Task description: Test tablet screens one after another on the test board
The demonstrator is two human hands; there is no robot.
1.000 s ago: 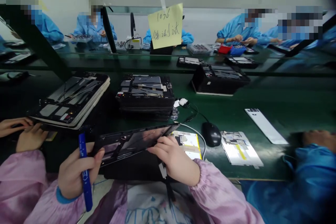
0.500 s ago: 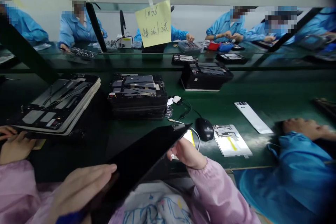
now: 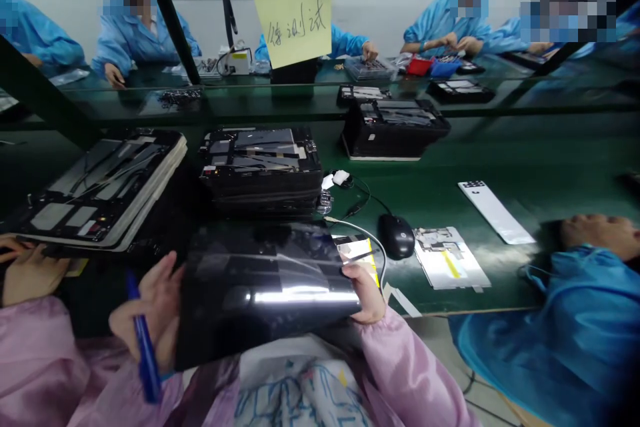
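Now the tablet [image 3: 265,293] spans crosswise between your fingers; left hand [image 3: 150,310] clasps its left edge plus a blue pen [image 3: 143,347]; right hand [image 3: 367,293] pinches its right edge.

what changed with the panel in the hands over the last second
The panel was flipped: a second ago its component side faced up, then it tilted on edge, and now its glossy face is up. The left hand and right hand kept hold of its ends; the blue pen stayed in the left hand. The stack behind it and the mouse did not move.
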